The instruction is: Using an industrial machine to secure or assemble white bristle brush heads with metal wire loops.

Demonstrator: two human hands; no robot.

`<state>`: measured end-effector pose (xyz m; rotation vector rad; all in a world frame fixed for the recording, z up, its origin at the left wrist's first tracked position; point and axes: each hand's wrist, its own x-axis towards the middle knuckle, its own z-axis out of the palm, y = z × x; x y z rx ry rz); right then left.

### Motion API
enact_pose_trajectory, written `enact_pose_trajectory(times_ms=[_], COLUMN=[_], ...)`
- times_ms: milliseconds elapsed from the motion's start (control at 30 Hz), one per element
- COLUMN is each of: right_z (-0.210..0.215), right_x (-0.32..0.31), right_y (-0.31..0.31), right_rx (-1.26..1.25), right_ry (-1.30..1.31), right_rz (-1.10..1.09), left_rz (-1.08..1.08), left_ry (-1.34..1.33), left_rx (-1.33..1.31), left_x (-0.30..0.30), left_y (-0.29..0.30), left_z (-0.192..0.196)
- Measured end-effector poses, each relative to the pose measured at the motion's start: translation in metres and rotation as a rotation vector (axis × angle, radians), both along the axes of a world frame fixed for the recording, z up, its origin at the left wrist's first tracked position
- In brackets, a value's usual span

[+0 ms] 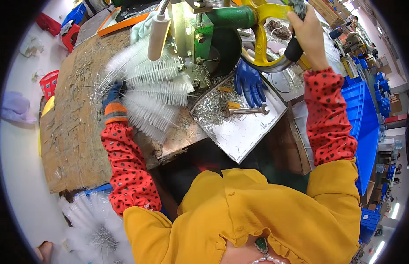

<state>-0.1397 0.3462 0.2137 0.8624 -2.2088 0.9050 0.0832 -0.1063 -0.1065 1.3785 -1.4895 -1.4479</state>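
My left hand [112, 97], in a blue glove with an orange and grey cuff, is closed on the wire stems of several white bristle brushes [156, 94]. Their bristled ends fan out to the right, toward the foot of a green hand press [203, 42]. My bare right hand [309, 37] grips the black-wrapped rim of the press's yellow handwheel [260, 39]. A white lamp [158, 37] hangs over the brushes. The spot where the brushes meet the press is partly hidden by bristles.
Right of the press, a white tray [239, 141] holds metal wire scraps [213, 108], a wrench [248, 111] and a blue glove [249, 83]. More white brushes [99, 224] lie at lower left. Blue crates [360, 119] stand at right. The wooden bench [77, 119] has a worn surface.
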Motion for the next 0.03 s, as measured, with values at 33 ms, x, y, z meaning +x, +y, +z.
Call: enact_pose_trajectory(times_ms=[33], right_z=[0.0107], right_x=[-0.0014], right_y=[-0.0060], right_rx=[0.058], right_ry=[-0.101], right_rz=[0.010], left_rz=[0.128], left_ry=[-0.159], left_rx=[0.002], left_x=[0.0164], left_y=[-0.0344], left_z=[-0.0350])
